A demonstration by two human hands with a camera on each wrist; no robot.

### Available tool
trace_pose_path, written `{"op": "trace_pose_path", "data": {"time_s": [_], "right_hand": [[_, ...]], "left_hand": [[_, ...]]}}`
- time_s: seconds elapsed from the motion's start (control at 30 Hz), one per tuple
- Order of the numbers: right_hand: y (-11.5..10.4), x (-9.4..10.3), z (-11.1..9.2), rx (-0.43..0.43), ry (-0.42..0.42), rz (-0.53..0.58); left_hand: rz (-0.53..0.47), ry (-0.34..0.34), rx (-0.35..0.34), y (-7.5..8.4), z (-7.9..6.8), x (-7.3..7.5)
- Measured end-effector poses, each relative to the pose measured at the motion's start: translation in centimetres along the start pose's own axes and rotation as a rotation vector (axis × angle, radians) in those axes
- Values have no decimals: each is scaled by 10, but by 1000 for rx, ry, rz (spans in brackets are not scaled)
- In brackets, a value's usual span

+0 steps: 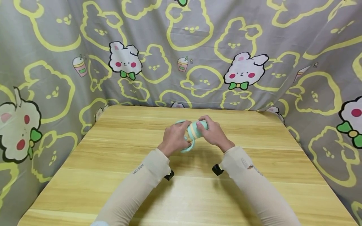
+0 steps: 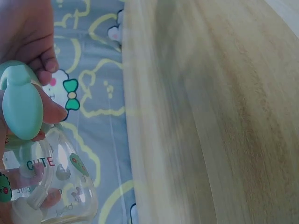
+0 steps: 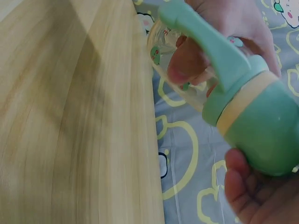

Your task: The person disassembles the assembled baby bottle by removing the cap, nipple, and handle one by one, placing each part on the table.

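Both hands hold a baby bottle (image 1: 193, 130) tilted above the table, its top end toward the right. My left hand (image 1: 173, 138) grips the clear body (image 3: 161, 56), which carries small printed pictures and, in the left wrist view, the word CUTE (image 2: 41, 162). On the other end, my right hand (image 1: 214, 133) has its fingers and thumb around the mint-green cap (image 3: 271, 128). A peach band (image 3: 245, 100) runs below that cap. Mint-green side handles (image 3: 210, 42) stick out from the collar, past the left hand's fingers.
Under the hands lies a light wooden table (image 1: 113, 141). A grey curtain (image 1: 158, 31) with rabbit prints hangs along its back and sides. Beige sleeves (image 1: 147, 175) cover both forearms, and a small black device (image 1: 217, 169) juts from below the right wrist, another below the left.
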State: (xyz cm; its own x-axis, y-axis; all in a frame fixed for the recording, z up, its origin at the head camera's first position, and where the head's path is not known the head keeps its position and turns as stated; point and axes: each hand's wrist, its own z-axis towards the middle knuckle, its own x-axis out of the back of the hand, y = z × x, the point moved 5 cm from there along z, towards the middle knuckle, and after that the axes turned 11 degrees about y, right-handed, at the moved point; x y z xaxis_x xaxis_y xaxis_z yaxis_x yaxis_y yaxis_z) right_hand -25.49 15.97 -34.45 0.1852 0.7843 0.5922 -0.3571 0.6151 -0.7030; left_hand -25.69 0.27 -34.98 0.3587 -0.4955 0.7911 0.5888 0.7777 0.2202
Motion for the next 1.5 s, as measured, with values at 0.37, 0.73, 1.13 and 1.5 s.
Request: {"op": "trace_pose_path", "data": {"time_s": [0.37, 0.73, 1.13, 1.5], "right_hand": [[6, -3, 0, -206, -105, 103], [3, 2, 0, -43, -66, 150], [-1, 0, 4, -62, 20, 94], [0, -2, 6, -163, -13, 209]], "left_hand": [[13, -23, 9, 2, -1, -1], [-47, -66, 45, 0, 1, 1], [2, 20, 21, 1, 2, 7], [-52, -35, 68, -1, 4, 7]]}}
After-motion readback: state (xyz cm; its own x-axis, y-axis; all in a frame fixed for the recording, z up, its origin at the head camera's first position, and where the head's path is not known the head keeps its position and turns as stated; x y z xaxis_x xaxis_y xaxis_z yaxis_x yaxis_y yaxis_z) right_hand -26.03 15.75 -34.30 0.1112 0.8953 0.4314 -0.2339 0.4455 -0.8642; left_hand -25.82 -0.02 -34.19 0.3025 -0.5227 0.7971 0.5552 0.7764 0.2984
